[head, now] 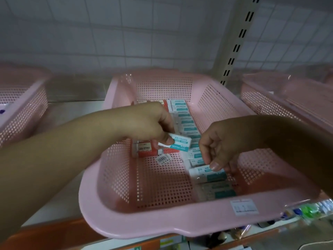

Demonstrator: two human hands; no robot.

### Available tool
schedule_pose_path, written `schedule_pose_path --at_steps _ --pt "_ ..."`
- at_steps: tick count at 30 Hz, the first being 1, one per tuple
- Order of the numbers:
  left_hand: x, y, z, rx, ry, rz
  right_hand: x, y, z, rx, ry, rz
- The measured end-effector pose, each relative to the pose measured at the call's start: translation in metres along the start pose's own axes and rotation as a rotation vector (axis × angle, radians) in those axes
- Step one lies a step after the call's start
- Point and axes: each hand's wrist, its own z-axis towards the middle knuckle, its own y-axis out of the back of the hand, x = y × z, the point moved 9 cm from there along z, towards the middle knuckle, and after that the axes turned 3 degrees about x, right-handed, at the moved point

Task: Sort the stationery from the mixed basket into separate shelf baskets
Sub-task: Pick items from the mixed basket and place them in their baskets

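A pink perforated basket [126, 221] sits on the shelf in front of me. Inside it a row of white-and-teal erasers [187, 121] runs from back to front, with red-and-white erasers [146, 150] to their left. My left hand [144, 123] hovers over the basket's middle and pinches one white-and-teal eraser [180, 142] between thumb and fingers. My right hand [218, 147] reaches in from the right; its thumb and fingertips pinch the end of another teal eraser [209, 175] at the front of the row.
More pink baskets stand to the left [21, 105] and right [288, 100] on the same shelf. A slotted metal upright [236, 46] rises behind. A loose barcode sticker [163, 158] lies on the basket floor. Packaged items [313, 210] show at lower right.
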Motion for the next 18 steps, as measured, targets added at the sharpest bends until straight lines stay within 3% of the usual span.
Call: schedule_pose_path --at_steps 8,13,18 --pt "0.001 -0.003 0.000 0.033 -0.009 -0.097 0.000 0.002 -0.001 -0.042 -0.017 -0.107" --pt "-0.001 -0.002 -0.002 0.035 -0.036 -0.258 0.011 0.033 -0.010 -0.357 0.100 0.017" --pt "-0.011 -0.002 -0.006 0.041 -0.088 -0.348 0.030 0.043 -0.026 -0.525 0.271 0.125"
